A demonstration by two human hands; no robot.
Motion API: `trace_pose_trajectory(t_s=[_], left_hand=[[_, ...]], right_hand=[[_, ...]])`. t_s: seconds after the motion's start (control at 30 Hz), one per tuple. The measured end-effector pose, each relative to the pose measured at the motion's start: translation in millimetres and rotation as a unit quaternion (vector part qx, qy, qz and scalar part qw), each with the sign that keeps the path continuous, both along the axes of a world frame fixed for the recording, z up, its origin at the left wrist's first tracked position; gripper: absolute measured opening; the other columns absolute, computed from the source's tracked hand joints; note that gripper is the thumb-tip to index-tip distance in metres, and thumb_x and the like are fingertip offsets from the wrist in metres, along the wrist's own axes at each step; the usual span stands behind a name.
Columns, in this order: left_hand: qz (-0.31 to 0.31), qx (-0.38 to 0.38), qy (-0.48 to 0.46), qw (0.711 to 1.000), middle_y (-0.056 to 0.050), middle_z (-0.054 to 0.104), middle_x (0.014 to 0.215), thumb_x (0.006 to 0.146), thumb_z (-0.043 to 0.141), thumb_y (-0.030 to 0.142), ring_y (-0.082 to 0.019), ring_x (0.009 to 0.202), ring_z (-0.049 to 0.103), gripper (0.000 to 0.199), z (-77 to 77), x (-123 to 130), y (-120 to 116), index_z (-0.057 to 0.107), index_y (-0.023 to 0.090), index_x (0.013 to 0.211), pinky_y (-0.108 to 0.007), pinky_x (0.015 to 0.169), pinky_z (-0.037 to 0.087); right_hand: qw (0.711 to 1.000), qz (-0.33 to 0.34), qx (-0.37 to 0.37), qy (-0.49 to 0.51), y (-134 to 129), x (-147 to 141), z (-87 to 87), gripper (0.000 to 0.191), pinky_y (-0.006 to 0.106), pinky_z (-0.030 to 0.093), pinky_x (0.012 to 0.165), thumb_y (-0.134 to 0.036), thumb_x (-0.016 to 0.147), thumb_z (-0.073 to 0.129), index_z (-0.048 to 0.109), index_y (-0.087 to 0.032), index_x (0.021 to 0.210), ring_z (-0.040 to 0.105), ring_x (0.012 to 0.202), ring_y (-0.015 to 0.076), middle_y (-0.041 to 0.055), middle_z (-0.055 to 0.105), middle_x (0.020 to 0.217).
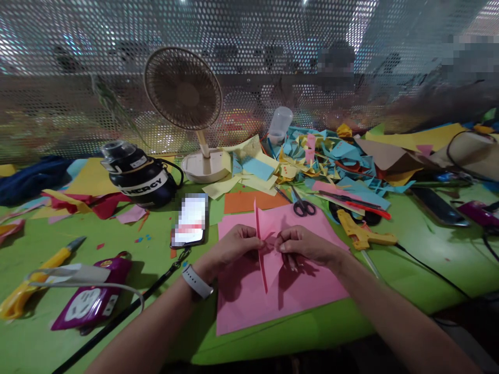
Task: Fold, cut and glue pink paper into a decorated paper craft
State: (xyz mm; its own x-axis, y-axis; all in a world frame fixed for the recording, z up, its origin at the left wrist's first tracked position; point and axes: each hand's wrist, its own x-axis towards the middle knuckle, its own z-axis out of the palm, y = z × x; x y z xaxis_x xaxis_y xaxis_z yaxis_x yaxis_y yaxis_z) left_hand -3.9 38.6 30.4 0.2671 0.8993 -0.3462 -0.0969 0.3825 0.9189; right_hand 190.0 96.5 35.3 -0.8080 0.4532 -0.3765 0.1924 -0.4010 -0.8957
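Note:
Between my hands a small folded piece of pink paper stands on edge, partly spread. My left hand pinches its left fold between thumb and fingers. On the other side my right hand has thumb and forefinger closed on the paper's right part, the other fingers curled below. Under both hands lies a stack of larger pink sheets. Scissors with dark handles rest at the stack's far edge, near an orange paper strip.
Left of the stack are a lit phone, a purple pouch, a yellow-handled cutter and a black bottle. A fan stands behind. A yellow glue gun with a cord lies right, paper scraps beyond.

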Motion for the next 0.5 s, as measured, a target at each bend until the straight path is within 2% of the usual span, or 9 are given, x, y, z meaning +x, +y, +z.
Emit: trace_pose_trajectory(t_s=[0.17, 0.5], left_hand=[[-0.003, 0.001, 0.008, 1.0, 0.0, 0.059, 0.053, 0.064, 0.071, 0.029, -0.008, 0.047, 0.049, 0.018, -2.5, -0.4, 0.4, 0.062, 0.014, 0.058, -0.022, 0.05, 0.041], [0.004, 0.008, 0.016, 1.0, 0.0, 0.059, 0.053, 0.064, 0.07, 0.028, -0.008, 0.047, 0.05, 0.018, -0.1, 1.9, 0.2, 0.061, 0.014, 0.057, -0.022, 0.051, 0.04]], right_hand=[[1.0, 0.015, -0.008, 0.006, 0.4, 1.4, -0.4, 0.011, 0.017, 0.042, 0.036, -0.022, 0.066, 0.063, 0.06, -0.013, 0.071, 0.059, 0.038, 0.0097, -0.0018, 0.064, 0.051], [1.0, 0.002, -0.004, -0.007, 0.8, 1.6, 1.4, 0.009, 0.017, 0.045, 0.038, -0.018, 0.064, 0.06, 0.063, -0.011, 0.07, 0.059, 0.037, 0.0093, -0.0016, 0.064, 0.053]])
